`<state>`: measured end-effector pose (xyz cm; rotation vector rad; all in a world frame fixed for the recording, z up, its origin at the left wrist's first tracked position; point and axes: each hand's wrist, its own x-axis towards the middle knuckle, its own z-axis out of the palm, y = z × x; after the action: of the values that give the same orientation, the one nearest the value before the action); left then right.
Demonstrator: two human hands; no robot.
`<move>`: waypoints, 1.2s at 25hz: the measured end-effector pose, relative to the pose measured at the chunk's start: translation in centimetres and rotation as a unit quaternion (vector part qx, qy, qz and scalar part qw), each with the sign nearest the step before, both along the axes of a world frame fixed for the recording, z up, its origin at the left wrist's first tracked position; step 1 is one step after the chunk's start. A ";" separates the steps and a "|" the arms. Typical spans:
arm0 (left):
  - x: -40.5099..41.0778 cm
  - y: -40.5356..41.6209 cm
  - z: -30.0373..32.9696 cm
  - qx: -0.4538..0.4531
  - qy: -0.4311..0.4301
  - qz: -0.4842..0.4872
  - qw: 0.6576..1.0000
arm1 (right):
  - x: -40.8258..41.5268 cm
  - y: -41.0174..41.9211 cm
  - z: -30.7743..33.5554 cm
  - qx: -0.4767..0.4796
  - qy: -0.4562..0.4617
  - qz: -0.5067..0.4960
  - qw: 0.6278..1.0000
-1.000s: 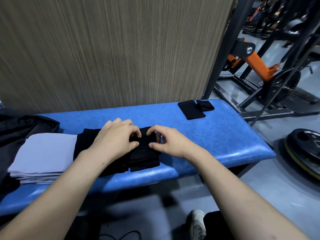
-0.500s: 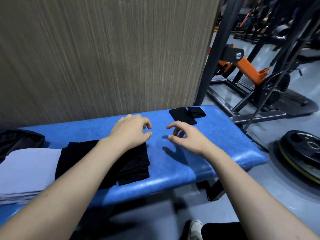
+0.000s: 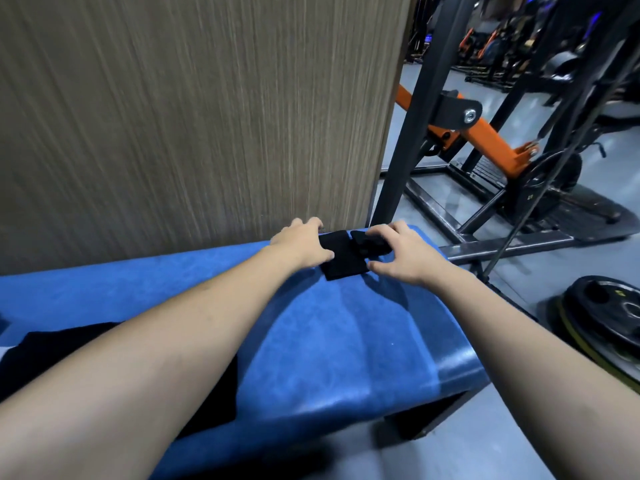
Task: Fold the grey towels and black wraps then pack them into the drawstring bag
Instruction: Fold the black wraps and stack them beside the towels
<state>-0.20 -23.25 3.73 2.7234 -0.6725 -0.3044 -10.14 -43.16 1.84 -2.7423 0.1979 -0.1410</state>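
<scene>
Both arms reach to the far right end of the blue padded surface. The flat, folded black fabric wrap lies there close to the far edge, with a smaller rumpled black wrap overlapping its right far corner.

Left hand: rests on the left edge of the flat wrap, thumb laid over the cloth, fingers curled past its far side. Whether this grip actually pinches the cloth cannot be told.

Right hand: fingers curled round the rumpled wrap from the right, thumb near the flat wrap's right edge. Grip is closed on the rumpled wrap.

A stack of folded black cloth sits at the near left of the surface, mostly hidden under the left forearm.

Behind the surface stands a brown wood-grain wall panel. To the right, on the grey floor, are a black and orange gym machine frame and black weight plates.
</scene>
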 end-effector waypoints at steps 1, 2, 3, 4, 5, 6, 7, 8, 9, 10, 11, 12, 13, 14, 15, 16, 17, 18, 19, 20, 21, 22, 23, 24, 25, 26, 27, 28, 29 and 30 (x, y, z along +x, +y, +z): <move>0.8 -0.6 -0.4 -0.001 0.009 0.012 1.000 | 0.8 -0.8 0.0 -0.013 0.008 -0.005 1.000; 1.6 -1.1 -0.8 0.002 0.019 0.019 1.000 | 1.6 -1.4 0.0 -0.026 0.018 -0.008 0.999; 2.2 -1.6 -1.1 0.009 0.030 0.019 0.999 | 2.4 -1.9 -0.2 -0.029 0.031 -0.008 0.999; 2.7 -2.0 -1.4 0.021 0.036 0.015 0.999 | 3.2 -2.2 -0.3 -0.028 0.047 -0.004 0.998; 3.0 -2.4 -1.7 0.036 0.035 0.008 0.999 | 3.9 -2.3 -0.6 -0.028 0.062 0.001 0.998; 3.1 -2.7 -1.9 0.050 0.028 -0.003 0.998 | 4.5 -2.4 -0.9 -0.034 0.076 0.004 0.996; 2.9 -2.9 -2.1 0.057 0.016 -0.012 0.998 | 4.9 -2.4 -1.2 -0.046 0.086 0.004 0.995; 2.8 -3.1 -2.2 0.053 0.002 -0.019 0.998 | 5.1 -2.3 -1.3 -0.058 0.090 0.002 0.994; 2.7 -3.2 -2.2 0.042 -0.007 -0.021 0.999 | 5.2 -2.3 -1.3 -0.066 0.085 0.001 0.994; 2.8 -3.3 -2.2 0.031 -0.010 -0.020 0.999 | 5.3 -2.3 -1.3 -0.066 0.075 0.002 0.995; 2.8 -3.3 -2.1 0.024 -0.011 -0.017 1.000 | 5.3 -2.2 -1.3 -0.057 0.064 0.008 0.996; 2.8 -3.3 -2.0 0.017 -0.010 -0.013 1.000 | 5.2 -2.2 -1.3 -0.042 0.059 0.016 0.997; 2.7 -3.2 -1.9 0.006 -0.009 -0.008 1.000 | 4.9 -2.1 -1.1 -0.024 0.058 0.025 0.998; 2.6 -3.1 -1.8 -0.014 -0.004 -0.004 1.000 | 4.6 -2.1 -0.8 -0.005 0.064 0.031 0.997; 2.4 -2.8 -1.7 -0.037 0.008 0.000 0.999 | 4.1 -1.9 -0.4 0.012 0.074 0.035 0.997; 2.2 -2.6 -1.7 -0.052 0.024 0.003 0.998 | 3.7 -1.8 0.1 0.025 0.082 0.039 0.996; 2.0 -2.3 -1.6 -0.061 0.040 0.002 0.997 | 3.1 -1.6 0.6 0.033 0.087 0.042 0.995; 1.6 -1.9 -1.6 -0.065 0.054 0.001 0.996 | 2.6 -1.3 1.1 0.038 0.087 0.046 0.994; 1.2 -1.5 -1.4 -0.067 0.064 -0.003 0.996 | 1.9 -0.9 1.6 0.042 0.083 0.050 0.994; 0.7 -1.0 -1.1 -0.073 0.075 -0.008 0.994 | 1.3 -0.5 2.1 0.044 0.075 0.052 0.995; 0.2 -0.5 -0.5 -0.092 0.088 -0.011 0.992 | 0.6 0.0 2.7 0.042 0.065 0.056 0.995; -0.4 0.0 0.1 -0.118 0.105 -0.011 0.987 | -0.2 0.7 3.3 0.035 0.055 0.062 0.996; -1.1 0.7 0.8 -0.142 0.120 -0.013 0.982 | -1.1 1.3 4.0 0.028 0.044 0.071 0.996; -1.6 1.5 1.5 -0.161 0.134 -0.022 0.978 | -2.0 1.9 4.7 0.024 0.033 0.080 0.996; -2.1 2.2 2.2 -0.176 0.151 -0.039 0.972 | -2.9 2.5 5.4 0.023 0.020 0.089 0.996; -2.7 3.1 2.9 -0.184 0.167 -0.063 0.966 | -4.0 3.1 6.1 0.026 0.008 0.095 0.995; -3.4 3.9 3.6 -0.192 0.185 -0.084 0.960 | -5.0 3.8 6.8 0.029 -0.003 0.103 0.994; -4.1 4.7 4.3 -0.193 0.197 -0.102 0.956 | -6.0 4.4 7.4 0.033 -0.013 0.112 0.993; -5.0 5.4 5.1 -0.185 0.204 -0.116 0.954 | -7.0 5.0 7.9 0.034 -0.022 0.124 0.991; -5.9 6.0 5.8 -0.172 0.212 -0.125 0.954 | -7.8 5.6 8.2 0.035 -0.027 0.134 0.990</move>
<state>-6.08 -17.25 9.58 2.1454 -0.8486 -0.7317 -17.97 -37.55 10.07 -2.6604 -0.1775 -0.1324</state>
